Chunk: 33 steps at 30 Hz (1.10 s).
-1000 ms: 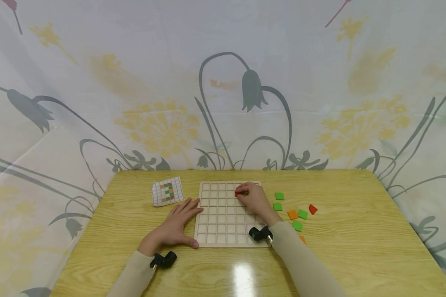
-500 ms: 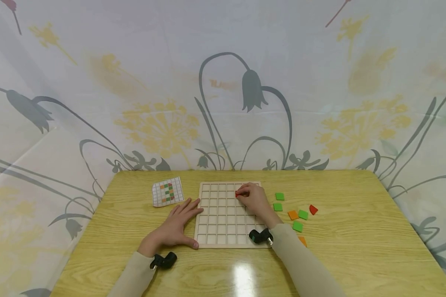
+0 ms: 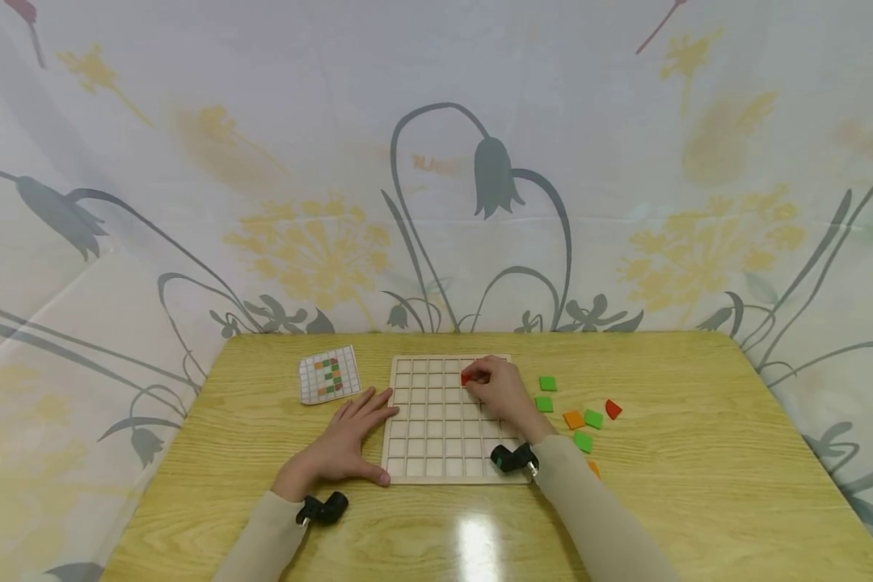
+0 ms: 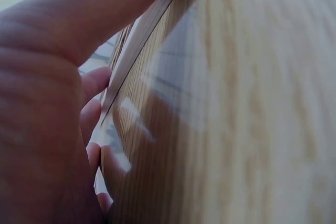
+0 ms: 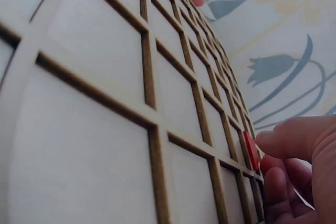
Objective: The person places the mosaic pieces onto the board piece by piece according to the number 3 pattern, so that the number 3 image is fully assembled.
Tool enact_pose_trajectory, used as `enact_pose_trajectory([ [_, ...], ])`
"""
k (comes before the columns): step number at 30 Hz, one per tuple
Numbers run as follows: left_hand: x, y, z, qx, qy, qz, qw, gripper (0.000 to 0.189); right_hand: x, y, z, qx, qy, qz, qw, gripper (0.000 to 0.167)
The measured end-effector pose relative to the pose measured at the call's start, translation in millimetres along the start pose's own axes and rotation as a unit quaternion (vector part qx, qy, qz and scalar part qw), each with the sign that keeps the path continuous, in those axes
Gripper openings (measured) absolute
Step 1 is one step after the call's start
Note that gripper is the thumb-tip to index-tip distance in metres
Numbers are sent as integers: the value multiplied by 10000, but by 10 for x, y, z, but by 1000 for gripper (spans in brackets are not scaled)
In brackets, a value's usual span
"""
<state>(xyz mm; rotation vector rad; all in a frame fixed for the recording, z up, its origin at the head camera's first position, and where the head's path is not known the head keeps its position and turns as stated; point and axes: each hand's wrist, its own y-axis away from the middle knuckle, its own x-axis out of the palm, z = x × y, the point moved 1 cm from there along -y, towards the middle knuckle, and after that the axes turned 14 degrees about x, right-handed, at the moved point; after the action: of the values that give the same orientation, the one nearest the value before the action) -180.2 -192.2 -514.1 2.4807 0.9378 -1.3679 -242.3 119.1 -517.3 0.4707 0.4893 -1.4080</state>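
A wooden grid board point(image 3: 416, 444) lies flat on the table. My right hand point(image 3: 500, 392) is over its far right part and pinches a small red tile point(image 3: 466, 378) at one of the cells. In the right wrist view, the thumb and fingertips are against the red tile point(image 5: 251, 150), which stands tilted at the cell; its full outline is hidden by the fingers. My left hand point(image 3: 338, 444) rests with fingers spread along the board's left edge, fingertips and thumb touching the rim. The left wrist view shows that hand point(image 4: 42, 119) beside the board's edge point(image 4: 137, 38).
A pattern card point(image 3: 313, 376) with a coloured grid lies left of the board. To the right are several green tiles point(image 3: 583, 441), an orange tile point(image 3: 574, 419), another orange tile point(image 3: 594, 469) partly behind the right sleeve, and a red quarter-round tile point(image 3: 613, 409). A flowered curtain hangs behind the table.
Almost nothing differs. My right hand stays at the same cell, with only slight shifts of the fingers and the red tile. My left hand has not moved.
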Motion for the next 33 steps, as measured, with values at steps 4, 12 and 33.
enact_pose_trajectory([
  [4,32,-7,16,-34,55,53,10000,105,-41,29,-7,163,-80,-5,9998,16],
  [12,48,7,21,-124,12,74,9999,106,-168,131,-45,-108,-103,-197,9997,15],
  [33,9,5,23,-101,-54,102,9999,106,-850,339,-335,115,179,-443,9988,20],
])
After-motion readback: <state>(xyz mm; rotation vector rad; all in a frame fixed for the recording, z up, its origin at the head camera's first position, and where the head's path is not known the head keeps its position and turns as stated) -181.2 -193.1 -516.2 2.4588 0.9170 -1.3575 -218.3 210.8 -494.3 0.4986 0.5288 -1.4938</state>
